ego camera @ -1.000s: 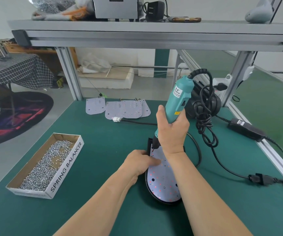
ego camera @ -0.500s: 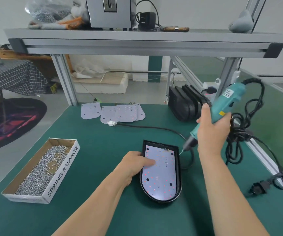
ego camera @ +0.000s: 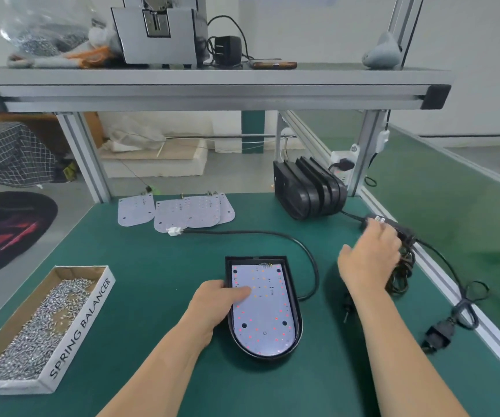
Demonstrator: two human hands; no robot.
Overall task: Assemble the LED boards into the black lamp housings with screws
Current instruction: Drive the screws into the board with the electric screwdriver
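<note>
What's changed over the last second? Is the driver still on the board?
No. The right hand lifted the screwdriver off the LED board, swung it right and down to the mat. Only what looks like its dark tip shows beside the forearm, and the hand looks open over the coiled cord. Unchanged: the left hand presses the board in the black housing; the screw box and spare boards stayed put.

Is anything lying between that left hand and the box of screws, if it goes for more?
Nothing visible does. The left hand rests on the LED board in the black lamp housing, and only bare green mat shows between it and the cardboard box of screws to its left.
</note>
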